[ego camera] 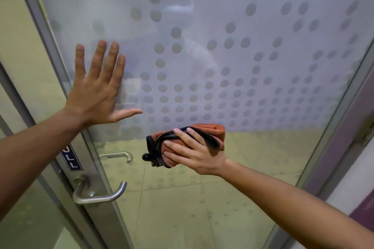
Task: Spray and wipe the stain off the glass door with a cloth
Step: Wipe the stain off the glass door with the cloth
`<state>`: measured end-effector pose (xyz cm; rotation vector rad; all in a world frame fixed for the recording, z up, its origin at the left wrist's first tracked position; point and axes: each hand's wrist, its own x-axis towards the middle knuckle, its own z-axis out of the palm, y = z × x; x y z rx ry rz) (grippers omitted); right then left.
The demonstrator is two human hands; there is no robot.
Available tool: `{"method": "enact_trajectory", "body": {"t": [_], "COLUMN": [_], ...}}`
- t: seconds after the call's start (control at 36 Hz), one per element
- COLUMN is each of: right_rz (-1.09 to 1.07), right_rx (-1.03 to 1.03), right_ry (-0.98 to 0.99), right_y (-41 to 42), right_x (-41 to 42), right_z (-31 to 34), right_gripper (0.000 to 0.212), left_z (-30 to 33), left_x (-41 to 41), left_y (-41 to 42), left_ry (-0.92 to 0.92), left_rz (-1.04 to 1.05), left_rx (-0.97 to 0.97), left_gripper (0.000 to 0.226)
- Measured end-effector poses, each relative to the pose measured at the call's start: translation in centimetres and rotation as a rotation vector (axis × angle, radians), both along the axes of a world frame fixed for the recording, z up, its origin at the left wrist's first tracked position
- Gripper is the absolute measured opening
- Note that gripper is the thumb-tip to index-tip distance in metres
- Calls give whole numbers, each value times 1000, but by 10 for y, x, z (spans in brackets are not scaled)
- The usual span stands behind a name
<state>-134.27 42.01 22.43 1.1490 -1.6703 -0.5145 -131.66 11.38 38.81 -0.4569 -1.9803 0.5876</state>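
Observation:
The glass door (232,32) fills the view, frosted with rows of grey dots above and clear glass below. My left hand (97,89) lies flat on the frosted pane near the door's left frame, fingers spread and pointing up. My right hand (194,153) presses a folded orange cloth (210,130) with a black border against the glass, at the lower edge of the frosted band. No spray bottle is in view. I cannot pick out a distinct stain on the glass.
A metal lever handle (101,196) sits on the door's left frame below my left forearm, with a blue "PULL" label (71,157) above it. A second handle (119,155) shows through the glass. The aluminium frame (344,107) runs down the right side. Tiled floor shows behind.

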Motion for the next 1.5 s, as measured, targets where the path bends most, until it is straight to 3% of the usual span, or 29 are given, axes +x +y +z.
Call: {"method": "enact_trajectory", "body": {"t": [0.25,0.5,0.67,0.72,0.81,0.92,1.03,1.11,1.36,1.5], "right_rz": [-18,-101,-341,-438,-542,-584,-474,-325,-328,-322], "right_rx": [245,112,-93,-253,-655,-1156,-1766,-2145,-2457,-2500], "right_ry": [43,60,45,-23,-175,-377,-488,-421,-361,-338], "right_y": [85,148,197,211,216,197,163,147,149,146], "right_x": [-8,-17,-12,-8,-1,2,-6,-16,-32,-38], "right_z": [2,-13,-29,-33,-33,-20,10,46,110,160], "right_gripper": [50,61,71,68,61,81,80,70,57,56], "left_z": [0,0,-2,-4,-9,-9,-10,-9,-3,-3], "left_x": [1,-2,-7,-13,-20,-22,-26,-23,-5,-4], "left_y": [1,-1,-3,-4,-7,-6,-8,-6,0,-1], "left_ry": [-1,-16,0,-10,-40,-49,-38,-40,13,-18], "left_rz": [-10,-27,-108,-154,-165,-154,-149,-154,-96,-88], "left_rx": [4,3,11,35,82,90,83,84,41,32], "left_gripper": [132,132,132,132,131,128,130,129,125,125]}}
